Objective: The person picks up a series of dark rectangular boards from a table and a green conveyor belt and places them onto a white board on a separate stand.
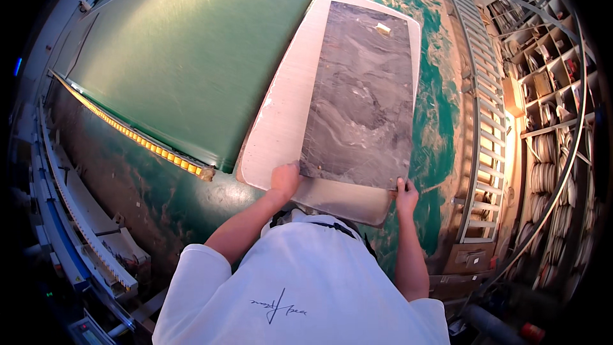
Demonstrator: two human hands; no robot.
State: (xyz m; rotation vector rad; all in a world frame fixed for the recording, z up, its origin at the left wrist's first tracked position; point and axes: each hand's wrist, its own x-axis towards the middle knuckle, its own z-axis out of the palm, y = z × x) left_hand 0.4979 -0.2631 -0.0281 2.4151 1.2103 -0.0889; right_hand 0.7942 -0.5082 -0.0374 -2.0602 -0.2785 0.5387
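In front of me a dark grey marbled slab lies flat on a pale, round-cornered board. Its near edge stops short of the board's near end. My left hand is closed around the slab's near left corner. At the near right corner, my right hand grips the edge, with its thumb on top and its other fingers mostly hidden below. A small pale block rests on the slab near its far right corner.
Left of the board stands a large green-topped table with a yellow toothed strip along its near edge. A ladder-like metal rack runs along the right. Beyond it are shelves holding stacked round discs. Green-stained floor lies between.
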